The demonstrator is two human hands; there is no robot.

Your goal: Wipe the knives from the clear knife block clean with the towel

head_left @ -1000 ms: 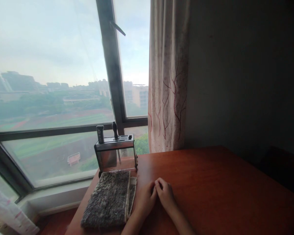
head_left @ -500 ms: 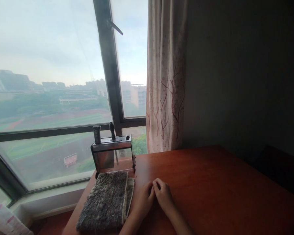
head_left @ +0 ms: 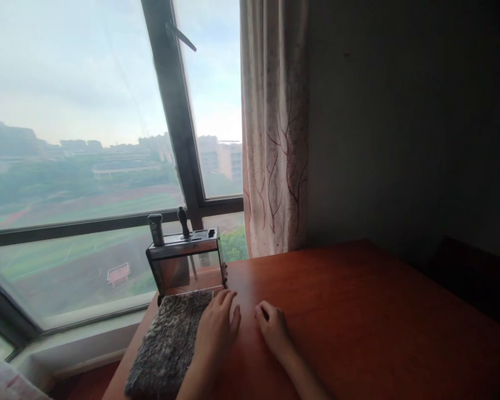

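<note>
My left hand (head_left: 219, 321) is over the right edge of a folded, shaggy grey towel or mat (head_left: 170, 339), fingers stretched forward and thumb apart. It holds nothing, and I cannot tell whether it touches the cloth. Beside it, my right hand (head_left: 272, 323) rests at the tabletop with its fingers curled in. A small gap shows between thumb and forefinger, and no object is visible there. Just behind the cloth stands a see-through knife block (head_left: 189, 261) with a dark frame. Two dark handles stick up from its top, a broad one (head_left: 155, 229) and a slimmer one (head_left: 183, 222).
The reddish-brown wooden table (head_left: 358, 316) reaches far to the right. A window with a dark frame (head_left: 175, 111) and a sill (head_left: 79, 350) lies to the left. A patterned curtain (head_left: 275, 139) hangs behind the table, next to a dark wall (head_left: 400, 128).
My hands were together at the fingertips. The left one has parted from the right and moved left over the cloth, its fingers opening. The view has shifted slightly to the right.
</note>
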